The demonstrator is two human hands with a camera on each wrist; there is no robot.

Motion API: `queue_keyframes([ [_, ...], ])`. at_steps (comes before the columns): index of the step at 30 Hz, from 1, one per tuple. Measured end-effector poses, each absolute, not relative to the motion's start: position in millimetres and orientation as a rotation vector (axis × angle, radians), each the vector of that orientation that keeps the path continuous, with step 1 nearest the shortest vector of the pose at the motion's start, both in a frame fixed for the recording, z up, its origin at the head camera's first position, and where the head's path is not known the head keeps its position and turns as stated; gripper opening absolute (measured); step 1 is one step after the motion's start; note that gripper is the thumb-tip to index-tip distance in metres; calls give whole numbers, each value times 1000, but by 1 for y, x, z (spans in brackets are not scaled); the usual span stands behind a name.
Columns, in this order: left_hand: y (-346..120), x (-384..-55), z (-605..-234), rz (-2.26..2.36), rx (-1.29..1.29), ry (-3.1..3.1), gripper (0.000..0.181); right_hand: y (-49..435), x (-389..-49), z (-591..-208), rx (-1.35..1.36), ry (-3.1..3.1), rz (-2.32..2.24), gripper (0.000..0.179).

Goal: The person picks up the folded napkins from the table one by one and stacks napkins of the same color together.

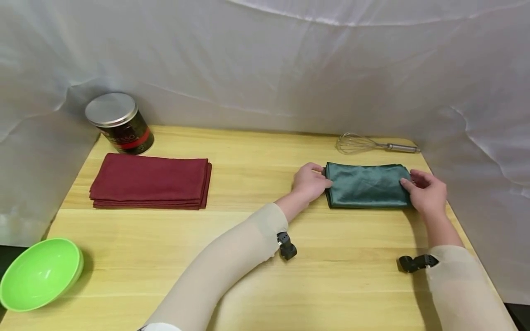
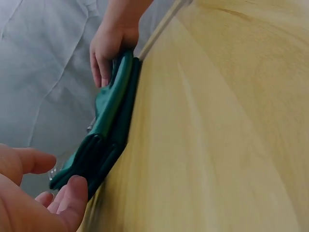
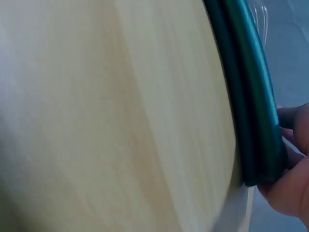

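A folded green satin cloth (image 1: pixel 368 186) lies in several layers at the right of the table. My left hand (image 1: pixel 311 182) holds its left end, the thumb over the top layer. At the opposite end my right hand (image 1: pixel 428 191) grips the cloth, thumb on top and the other fingers around the far edge. In the left wrist view, the left hand's fingers (image 2: pixel 75 193) are at the near end of the layered green cloth (image 2: pixel 113 116). The right wrist view shows the cloth's rounded long fold (image 3: pixel 256 96) beside the right hand (image 3: pixel 289 188).
A wire whisk (image 1: pixel 372 145) lies behind the green cloth. At the left are a folded dark red cloth (image 1: pixel 151 179), a dark tin with a silver lid (image 1: pixel 120 122) and a green bowl (image 1: pixel 43 276). Pale sheeting (image 1: pixel 265 69) hangs around the wooden table (image 1: pixel 331 266).
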State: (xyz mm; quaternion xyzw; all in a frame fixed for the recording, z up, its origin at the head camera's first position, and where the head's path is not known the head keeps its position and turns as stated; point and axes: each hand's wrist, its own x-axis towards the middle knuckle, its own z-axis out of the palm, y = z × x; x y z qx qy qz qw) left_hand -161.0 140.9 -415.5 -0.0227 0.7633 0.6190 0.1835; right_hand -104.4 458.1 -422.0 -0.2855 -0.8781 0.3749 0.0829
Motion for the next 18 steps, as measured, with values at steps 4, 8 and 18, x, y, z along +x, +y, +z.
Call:
queue_keyframes([
  [4, 128, -160, -412, 1784, -9, 2126, 44, 444, -100, -415, -871, -2614, 1060, 62],
  [8, 112, -159, -409, 1744, 130, 2193, 48, 421, -95, -407, -818, -2590, 1035, 57],
  [18, 59, -147, -392, 1417, 571, 2469, 70, 360, -82, -389, -534, -2600, 990, 53],
])
